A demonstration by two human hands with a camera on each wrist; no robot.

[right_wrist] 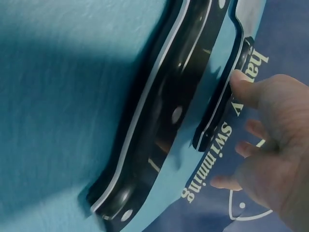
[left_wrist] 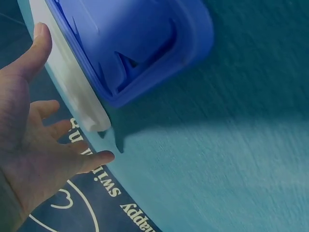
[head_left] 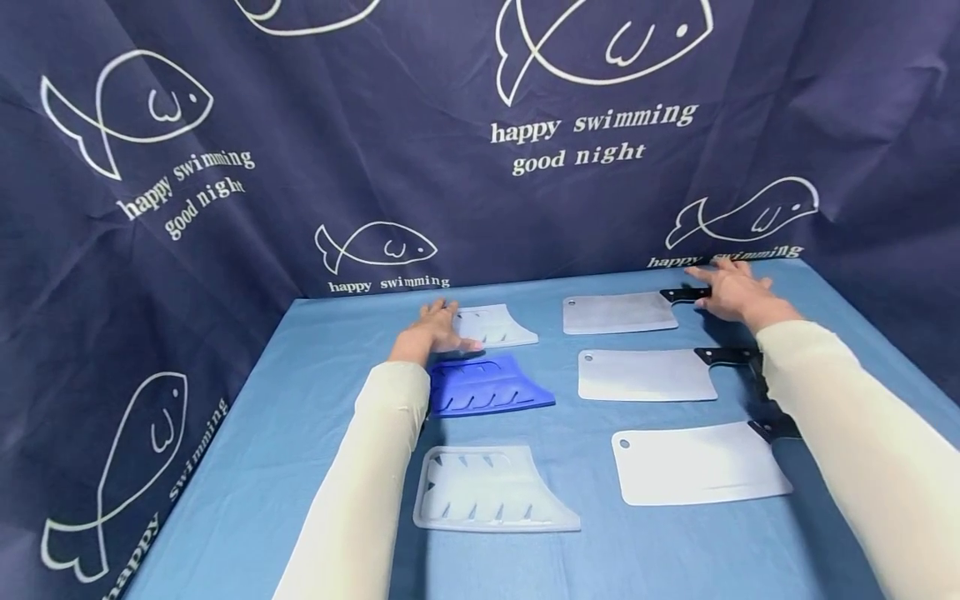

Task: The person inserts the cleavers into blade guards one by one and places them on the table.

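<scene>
At the far end of the table my left hand (head_left: pixel 435 329) reaches over the left end of a white plastic blade guard (head_left: pixel 495 325), fingers spread. In the left wrist view the thumb lies beside this white guard (left_wrist: pixel 72 82), and nothing is gripped. My right hand (head_left: pixel 733 290) is at the black handle (head_left: pixel 686 294) of the farthest cleaver (head_left: pixel 618 314). In the right wrist view its thumb is at or close to that handle (right_wrist: pixel 224 101), with the other fingers apart beyond it; whether it touches cannot be told.
A blue blade guard (head_left: pixel 487 387) and another white one (head_left: pixel 491 492) lie nearer on the left. Two more cleavers (head_left: pixel 645 375) lie on the right, their handles partly behind my right sleeve. A dark blue fish-print cloth (head_left: pixel 465 167) hangs behind the blue table (head_left: pixel 247 467).
</scene>
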